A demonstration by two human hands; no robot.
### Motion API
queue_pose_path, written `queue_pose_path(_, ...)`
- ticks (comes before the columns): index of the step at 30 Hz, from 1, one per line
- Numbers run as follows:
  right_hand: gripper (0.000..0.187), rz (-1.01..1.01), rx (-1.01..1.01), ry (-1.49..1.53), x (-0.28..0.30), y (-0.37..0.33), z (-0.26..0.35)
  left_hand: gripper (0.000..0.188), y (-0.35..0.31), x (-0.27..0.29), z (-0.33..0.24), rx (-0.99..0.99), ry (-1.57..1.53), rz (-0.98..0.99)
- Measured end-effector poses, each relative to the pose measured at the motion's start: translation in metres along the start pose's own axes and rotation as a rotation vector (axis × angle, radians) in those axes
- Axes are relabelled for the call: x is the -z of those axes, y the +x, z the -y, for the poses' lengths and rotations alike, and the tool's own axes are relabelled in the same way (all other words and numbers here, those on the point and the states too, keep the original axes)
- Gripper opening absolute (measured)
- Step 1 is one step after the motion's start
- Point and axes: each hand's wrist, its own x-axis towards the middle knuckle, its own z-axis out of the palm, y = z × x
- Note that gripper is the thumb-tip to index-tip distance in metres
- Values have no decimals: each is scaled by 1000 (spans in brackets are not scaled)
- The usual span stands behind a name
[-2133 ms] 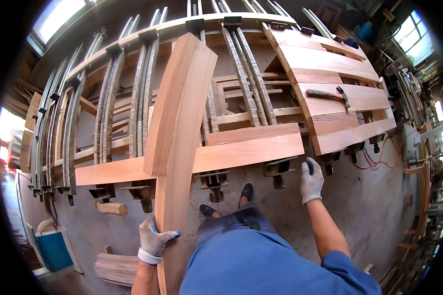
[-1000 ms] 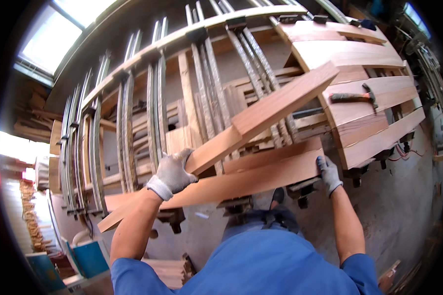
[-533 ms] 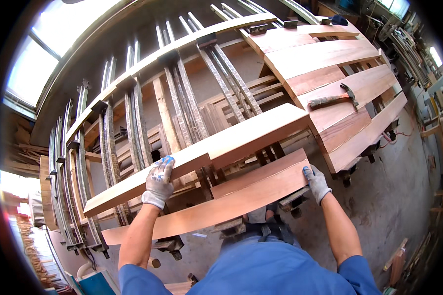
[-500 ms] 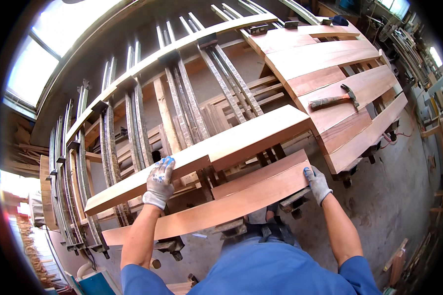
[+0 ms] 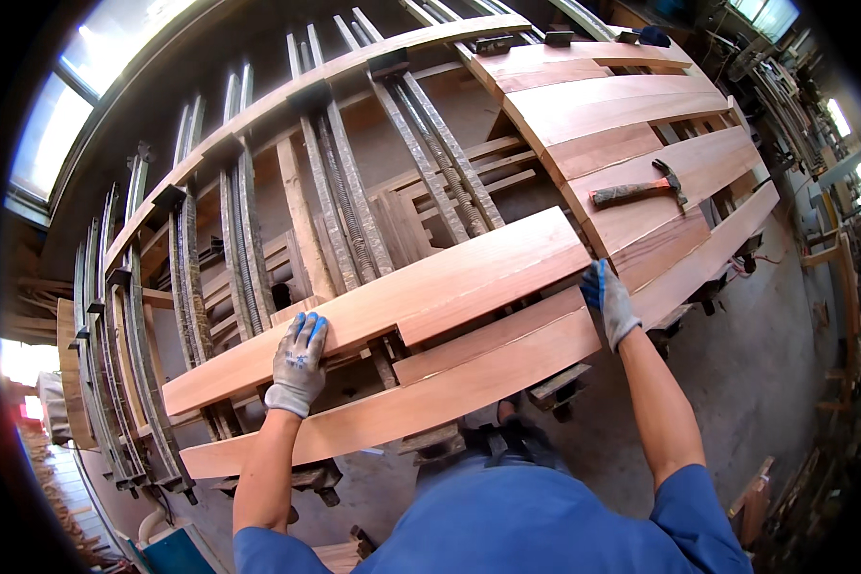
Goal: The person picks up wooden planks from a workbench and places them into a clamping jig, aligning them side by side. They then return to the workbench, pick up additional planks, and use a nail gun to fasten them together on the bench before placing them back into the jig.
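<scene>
My left hand [image 5: 299, 364], in a grey glove with blue fingertips, grips the near edge of a long reddish wooden board [image 5: 430, 289], its fingers over the top face. At the board's right end my right hand [image 5: 610, 302], gloved the same way, has its fingers closed round the corner; its thumb is hidden. This board has a step cut in its near edge. Nearer to me lies a narrower board assembly [image 5: 450, 389], a short strip [image 5: 488, 337] against a long one. Both rest across metal bar clamps [image 5: 340, 206].
To the right, joined boards [image 5: 631, 100] with gaps form a panel on the clamps. A claw hammer [image 5: 641, 188] lies on it. A long pale wooden strip [image 5: 287, 100] runs along the clamps' far side. Timber stacks stand along the right wall [image 5: 804, 124].
The long board has turned flatter, showing more of its broad face. My right hand has left the near assembly's end and moved up to the long board's right end. My left hand stays on the board.
</scene>
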Motion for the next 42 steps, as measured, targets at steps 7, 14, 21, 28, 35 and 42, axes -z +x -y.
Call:
queue_pose_path(7,52,70,207,-409,-31,10,27,90,10,15,3,88,-267,40)
queue_pose_path(14,42,17,238,-586,-36,0,25,111,37,20,-4,139,-153,236)
queue_pose_path(21,40,140,193,-579,-57,-22,28,107,9,25,11,236,-131,263)
queue_pose_path(28,42,187,198,-526,-40,-15,18,107,5,24,6,282,-149,287)
queue_pose_path(35,46,101,274,-379,-19,-24,-4,90,-14,9,-20,197,-118,35)
queue_pose_path(42,48,-133,94,-583,68,-131,-92,41,-68,8,-112,339,-427,95)
